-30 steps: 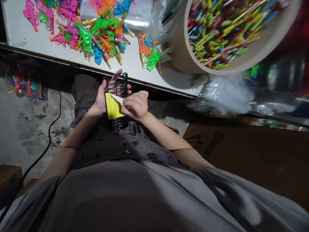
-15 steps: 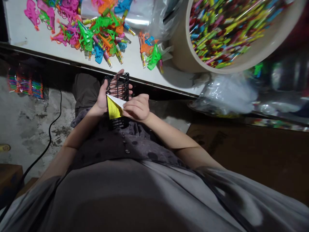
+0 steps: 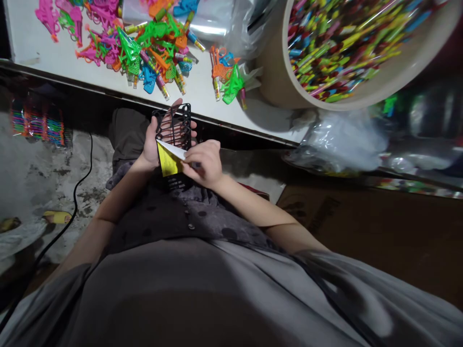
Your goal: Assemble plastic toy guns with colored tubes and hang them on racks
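Observation:
Over my lap, my left hand (image 3: 148, 147) is wrapped round a black plastic rack (image 3: 172, 127) with thin parallel bars and small rings along its edges. Its fingers show behind the bars and past the right side. Across the rack's lower part lies a yellow printed card (image 3: 168, 163), one corner folded over so its white back shows. My right hand (image 3: 207, 164) pinches that folded corner between thumb and fingers. The rack's lower end is partly hidden under the card and dim against my dark clothing.
Bright plastic toy guns (image 3: 126, 50) and small printed tubes are heaped on a white table (image 3: 202, 89). A beige bucket (image 3: 273, 72) full of colourful tubes stands at right, clear plastic bags (image 3: 336, 144) below it. A black cable (image 3: 75, 197) runs down the left.
Both hands, the rack and the card have shifted slightly left and up. My right hand has turned a little, its pinch still on the corner. A yellow object now shows at lower left.

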`<state>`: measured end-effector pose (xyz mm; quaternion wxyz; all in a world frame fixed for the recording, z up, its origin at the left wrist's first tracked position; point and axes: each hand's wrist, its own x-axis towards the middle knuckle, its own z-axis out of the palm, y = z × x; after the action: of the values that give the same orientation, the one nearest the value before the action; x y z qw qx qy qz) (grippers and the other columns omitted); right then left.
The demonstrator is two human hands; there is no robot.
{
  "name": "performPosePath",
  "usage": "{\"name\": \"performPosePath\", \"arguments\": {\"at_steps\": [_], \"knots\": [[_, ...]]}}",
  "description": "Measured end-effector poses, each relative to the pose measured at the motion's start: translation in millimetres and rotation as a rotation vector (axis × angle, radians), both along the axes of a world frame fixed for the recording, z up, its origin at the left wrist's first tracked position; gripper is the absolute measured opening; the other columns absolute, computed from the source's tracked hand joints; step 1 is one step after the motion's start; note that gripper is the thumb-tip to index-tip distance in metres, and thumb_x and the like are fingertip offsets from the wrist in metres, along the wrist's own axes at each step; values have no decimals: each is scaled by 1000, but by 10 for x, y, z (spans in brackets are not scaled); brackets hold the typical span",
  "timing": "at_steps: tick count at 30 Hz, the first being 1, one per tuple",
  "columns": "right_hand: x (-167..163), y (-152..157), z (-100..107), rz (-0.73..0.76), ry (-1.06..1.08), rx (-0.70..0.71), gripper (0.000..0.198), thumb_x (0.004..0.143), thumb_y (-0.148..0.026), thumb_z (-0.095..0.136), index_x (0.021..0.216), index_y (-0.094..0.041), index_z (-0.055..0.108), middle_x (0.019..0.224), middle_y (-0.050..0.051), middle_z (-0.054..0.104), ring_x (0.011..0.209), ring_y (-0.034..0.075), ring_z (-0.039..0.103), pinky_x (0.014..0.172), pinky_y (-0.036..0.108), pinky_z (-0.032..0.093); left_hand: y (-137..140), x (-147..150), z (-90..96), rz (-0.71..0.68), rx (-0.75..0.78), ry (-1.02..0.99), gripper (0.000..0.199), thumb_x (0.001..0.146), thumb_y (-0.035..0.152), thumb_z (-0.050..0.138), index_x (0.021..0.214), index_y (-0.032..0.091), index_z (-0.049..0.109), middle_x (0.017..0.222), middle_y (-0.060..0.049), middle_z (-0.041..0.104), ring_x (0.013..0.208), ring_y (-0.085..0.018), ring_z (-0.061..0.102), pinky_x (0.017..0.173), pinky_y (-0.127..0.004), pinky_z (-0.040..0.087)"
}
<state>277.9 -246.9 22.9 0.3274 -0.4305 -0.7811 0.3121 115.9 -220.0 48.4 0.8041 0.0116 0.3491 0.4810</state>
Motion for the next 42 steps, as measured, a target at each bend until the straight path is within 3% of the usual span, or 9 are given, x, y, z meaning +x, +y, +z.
{"name": "performPosePath", "arguments": {"at_steps": [3,5,9,14,18,22,32,42], "knots": [[-26,51,39,-192,54,84,38,81,-60,53,93,-24,58,100,7,61,99,24,57,90,50,41,15,-19,10,-3,14,-4,64,89,64,24,133,22,45,113,-6,64,116,-27,57,90,-40,53],[-38,103,129,-229,20,119,47,81,-62,51,106,-23,56,112,9,56,108,27,52,93,51,39,27,-18,0,2,12,2,63,90,62,24,133,23,45,116,-6,63,119,-27,55,92,-40,51],[-113,193,422,-49,-273,118,53,82,-63,48,118,-25,53,123,7,53,117,30,44,99,52,32,63,16,-25,21,-1,45,60,91,60,24,135,23,43,123,-3,59,122,-23,52,98,-39,48],[-332,242,603,22,-429,173,32,89,-49,48,105,-24,61,109,5,62,104,26,47,93,47,30,120,57,-52,51,160,28,53,95,49,22,131,20,49,116,-3,62,118,-18,55,99,-33,47],[-454,260,551,-27,-402,227,22,91,-34,48,84,-22,64,92,4,65,91,22,48,86,44,29,136,61,-26,85,180,-10,49,95,43,24,130,18,50,112,-4,65,115,-17,57,99,-32,47],[-454,225,456,-41,-318,302,23,89,-32,50,75,-21,63,84,2,64,85,19,48,83,40,29,110,31,7,82,146,-4,50,95,45,26,133,20,47,113,-3,66,114,-19,58,97,-34,48],[-220,85,208,28,-279,385,18,87,-40,56,83,-27,67,80,-1,69,80,17,54,79,40,30,88,-16,-25,-14,55,-32,57,90,58,31,137,26,40,101,-3,69,97,-20,67,75,-31,57],[-76,11,61,86,-160,607,10,85,-36,60,88,-31,69,78,-5,72,72,13,55,74,35,33,103,-78,-24,55,43,-26,67,87,67,24,135,23,43,98,-5,69,89,-18,68,69,-29,58]]}}
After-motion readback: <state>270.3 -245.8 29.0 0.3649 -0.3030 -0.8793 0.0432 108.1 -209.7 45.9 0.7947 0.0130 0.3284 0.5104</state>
